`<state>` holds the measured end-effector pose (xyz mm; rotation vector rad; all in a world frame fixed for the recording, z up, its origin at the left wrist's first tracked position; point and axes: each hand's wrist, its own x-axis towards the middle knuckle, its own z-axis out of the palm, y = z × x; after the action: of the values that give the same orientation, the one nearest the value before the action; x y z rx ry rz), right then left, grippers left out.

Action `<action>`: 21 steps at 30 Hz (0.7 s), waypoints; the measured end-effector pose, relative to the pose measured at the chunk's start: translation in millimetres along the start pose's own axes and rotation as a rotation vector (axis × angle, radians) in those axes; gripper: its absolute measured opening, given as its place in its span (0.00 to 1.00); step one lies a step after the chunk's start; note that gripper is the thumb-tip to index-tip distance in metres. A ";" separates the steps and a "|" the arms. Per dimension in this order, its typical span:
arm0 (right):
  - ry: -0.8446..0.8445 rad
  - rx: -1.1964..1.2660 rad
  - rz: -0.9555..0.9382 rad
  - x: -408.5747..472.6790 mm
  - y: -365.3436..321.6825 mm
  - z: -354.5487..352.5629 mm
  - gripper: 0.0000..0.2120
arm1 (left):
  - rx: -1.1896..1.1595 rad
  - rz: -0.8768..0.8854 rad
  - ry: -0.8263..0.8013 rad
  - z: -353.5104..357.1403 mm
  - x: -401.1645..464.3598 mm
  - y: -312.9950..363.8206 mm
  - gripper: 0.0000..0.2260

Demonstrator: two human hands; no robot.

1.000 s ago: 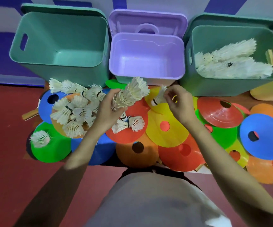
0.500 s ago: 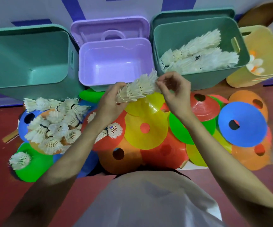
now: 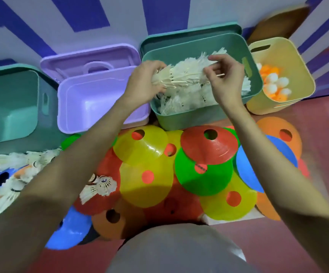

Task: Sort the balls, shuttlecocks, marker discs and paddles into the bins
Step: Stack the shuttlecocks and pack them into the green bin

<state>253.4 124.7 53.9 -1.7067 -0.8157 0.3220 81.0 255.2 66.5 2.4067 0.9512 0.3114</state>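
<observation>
Shuttlecock stack point(image 3: 181, 77) over green bin point(image 3: 189, 119), left hand point(image 3: 145, 83) gripping base, right hand point(image 3: 222, 75) pinching feathers

No text, label, brand or number can be read anywhere: the red marker disc point(image 3: 209, 146) bears faint moulded marks too blurred to make out, and a shuttlecock point(image 3: 103, 183) on the floor shows a small dark sticker on its cork, likewise illegible.
</observation>
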 end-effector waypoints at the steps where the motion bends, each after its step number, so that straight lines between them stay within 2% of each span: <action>1: 0.012 -0.027 0.006 10.6 5.4 -1.8 0.10 | 0.011 -0.009 -0.006 4.8 12.6 2.8 0.24; 4: 0.013 -0.092 0.031 35.1 21.8 -3.7 0.11 | 0.048 -0.054 -0.051 19.3 40.1 7.5 0.27; 8: -0.029 -0.149 0.059 58.2 39.8 2.2 0.12 | -0.035 -0.119 -0.138 38.8 59.0 -0.7 0.28; 13: -0.202 -0.300 0.007 65.8 55.3 10.4 0.14 | 0.005 -0.190 -0.244 51.8 64.5 -10.5 0.27; 18: -0.336 -0.432 -0.028 60.9 65.8 16.9 0.11 | 0.139 -0.128 -0.441 51.8 60.9 -12.2 0.20; 21: -0.371 -0.483 -0.019 63.9 68.6 14.1 0.10 | 0.129 -0.110 -0.422 48.7 62.7 -6.8 0.24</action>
<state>314.9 170.8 -1.6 -2.1185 -1.2568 0.4639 141.7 283.5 23.4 2.3842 0.9201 -0.2975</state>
